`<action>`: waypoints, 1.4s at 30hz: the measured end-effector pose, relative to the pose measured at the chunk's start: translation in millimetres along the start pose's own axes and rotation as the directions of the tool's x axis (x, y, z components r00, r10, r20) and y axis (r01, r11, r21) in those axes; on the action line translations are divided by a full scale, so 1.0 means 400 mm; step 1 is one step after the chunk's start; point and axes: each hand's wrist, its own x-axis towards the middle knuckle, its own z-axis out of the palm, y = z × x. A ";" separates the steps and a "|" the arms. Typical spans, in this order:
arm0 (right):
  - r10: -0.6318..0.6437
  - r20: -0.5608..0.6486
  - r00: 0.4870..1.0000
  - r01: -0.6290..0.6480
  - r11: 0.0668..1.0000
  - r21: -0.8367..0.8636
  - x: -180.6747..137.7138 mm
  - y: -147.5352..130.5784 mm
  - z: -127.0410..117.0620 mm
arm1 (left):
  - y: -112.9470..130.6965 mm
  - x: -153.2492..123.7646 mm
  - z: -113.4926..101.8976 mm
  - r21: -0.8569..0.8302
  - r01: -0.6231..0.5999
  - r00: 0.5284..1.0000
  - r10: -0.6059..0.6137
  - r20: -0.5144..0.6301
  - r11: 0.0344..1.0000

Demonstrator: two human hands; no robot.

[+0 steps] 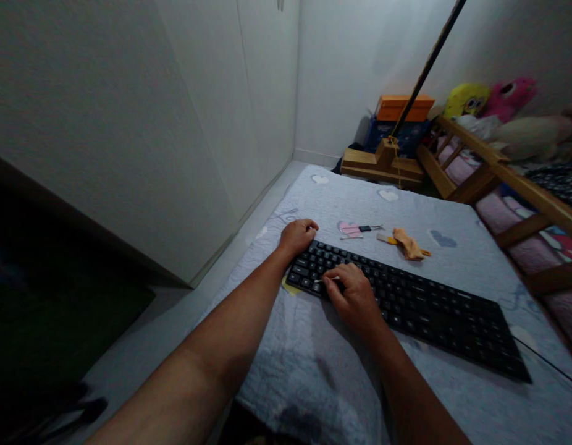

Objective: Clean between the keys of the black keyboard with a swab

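A black keyboard [434,303] lies aslant on the quilted cover. My left hand [299,237] is closed around its far left corner, steadying it; part of the fingers is hidden. Over the keys at the left end, my right hand [353,290] pinches a thin white cotton swab [327,280], its tip down among the keys. Beyond the keyboard lie another cotton swab [351,237] and a thin metal tool with a black grip [365,228]. Beside them an orange cloth [409,245] rests across a yellow-handled brush [386,239].
The keyboard's cable [545,361] runs off to the right. White cabinet doors [212,111] stand on the left. A wooden bed rail [522,164] with plush toys [466,99] behind it is on the right. A dark pole [429,62] rises from a wooden base [364,162] near boxes.
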 end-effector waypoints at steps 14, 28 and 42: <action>0.011 0.002 1.000 -0.011 1.000 0.008 -0.001 -0.001 -0.005 | -0.002 0.000 -0.001 -0.008 -0.006 1.000 0.006 0.002 1.000; 0.009 0.010 1.000 -0.009 1.000 0.010 -0.001 0.001 -0.009 | -0.002 0.001 0.000 0.005 -0.006 1.000 0.006 -0.001 1.000; 0.006 0.009 1.000 -0.006 1.000 -0.005 -0.001 0.004 -0.013 | -0.005 0.001 0.002 -0.012 -0.011 1.000 0.011 -0.010 1.000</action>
